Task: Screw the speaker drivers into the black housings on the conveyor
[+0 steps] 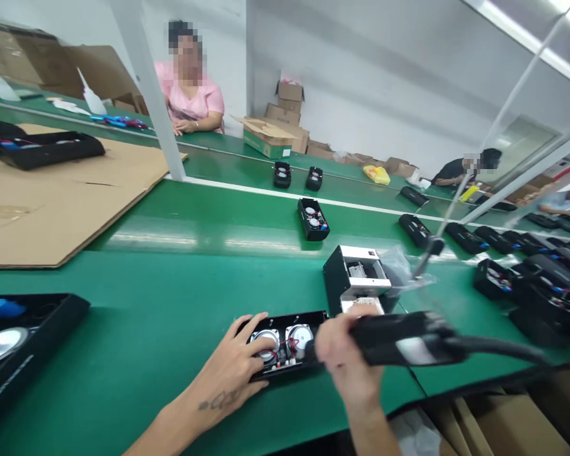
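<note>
black spkr [284, 335] btwn l hand [237, 362] + r hand [341, 348]

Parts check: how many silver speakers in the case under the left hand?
2: left speaker, partly covered by left hand; right speaker, nearer right hand. Others may be hidden.

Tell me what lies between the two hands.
In the head view, an open black case with two round silver parts inside lies between the left hand and the right hand, which grips a black tool.
</note>
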Demonstrator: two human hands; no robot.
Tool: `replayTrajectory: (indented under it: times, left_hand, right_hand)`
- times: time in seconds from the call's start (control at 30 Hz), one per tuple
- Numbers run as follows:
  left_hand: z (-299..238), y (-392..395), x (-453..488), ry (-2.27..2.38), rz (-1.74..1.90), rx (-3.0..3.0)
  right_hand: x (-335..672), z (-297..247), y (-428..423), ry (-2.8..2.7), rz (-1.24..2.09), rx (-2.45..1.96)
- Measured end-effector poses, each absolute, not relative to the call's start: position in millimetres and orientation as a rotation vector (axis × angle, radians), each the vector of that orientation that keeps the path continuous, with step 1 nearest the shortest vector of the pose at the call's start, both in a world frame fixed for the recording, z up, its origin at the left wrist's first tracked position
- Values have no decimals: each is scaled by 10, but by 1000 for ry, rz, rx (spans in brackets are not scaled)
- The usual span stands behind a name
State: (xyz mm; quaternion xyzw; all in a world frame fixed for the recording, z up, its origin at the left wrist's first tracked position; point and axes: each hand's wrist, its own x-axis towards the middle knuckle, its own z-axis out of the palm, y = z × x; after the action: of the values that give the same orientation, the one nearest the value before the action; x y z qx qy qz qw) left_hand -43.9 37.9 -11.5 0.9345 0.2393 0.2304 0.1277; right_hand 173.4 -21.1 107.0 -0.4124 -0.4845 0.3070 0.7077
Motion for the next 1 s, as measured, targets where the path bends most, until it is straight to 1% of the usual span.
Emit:
replayTrajectory:
  times: [0.03,0.13,0.2,0.37,0.5,0.57,0.67,0.83,1.0]
  left_hand:
    - [-99,384,-462,694,674,2720]
    - [-54,391,-501,705,681,2737]
    - [-10,390,-500,697,703,2739]
    - [158,345,-381,706,703,2682]
    - [177,295,-194,727,652,2682]
    - [127,280,-120,721,592,2732]
    - [52,264,-73,725,494,2793]
    - [54,249,-75,766,423,2778]
    - [91,258,-66,747,388,2783]
  right_hand:
    - [1930,1164,-182,-942,561,-895]
    - [2532,1308,-53,-764,147,-1085]
    - [2830,1274,48,-739,61,-1173]
    - [3077,1071,209,-798,179,-1214]
    - [3019,1072,128,-912,373,-1227]
    - [2907,1111,2,-941,506,-1189]
    - [2624,1163,-224,-934,645,-1021]
    - [2122,1098,-411,-963,721,-797]
    - [1920,937,-353,-1009,774,-833]
